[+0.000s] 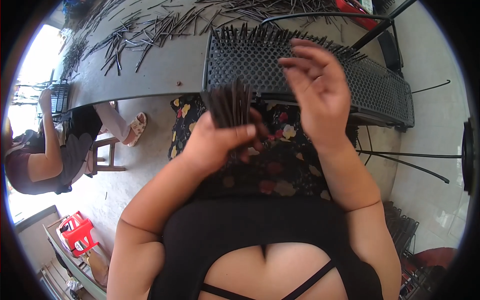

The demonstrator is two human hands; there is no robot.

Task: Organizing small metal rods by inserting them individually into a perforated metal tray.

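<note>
A thick bundle of thin dark sticks (229,107) is gripped in my left hand (212,142), its thumb laid across the front and the sticks pointing up. The bundle is in front of the near edge of a long dark tray with round holes (265,62). Over that tray's near side, my right hand (322,97) is raised and slightly blurred. Its fingers are apart and loosely bent, and no stick shows in them. Along the tray's far edge, several sticks (242,34) stand upright in the holes.
Many loose dark sticks (155,27) lie scattered over the grey table (165,77). Another person (47,155) sits at the left beside a dark basket (60,97). A red chair (77,233) is at lower left. At right stand black metal rods (410,155).
</note>
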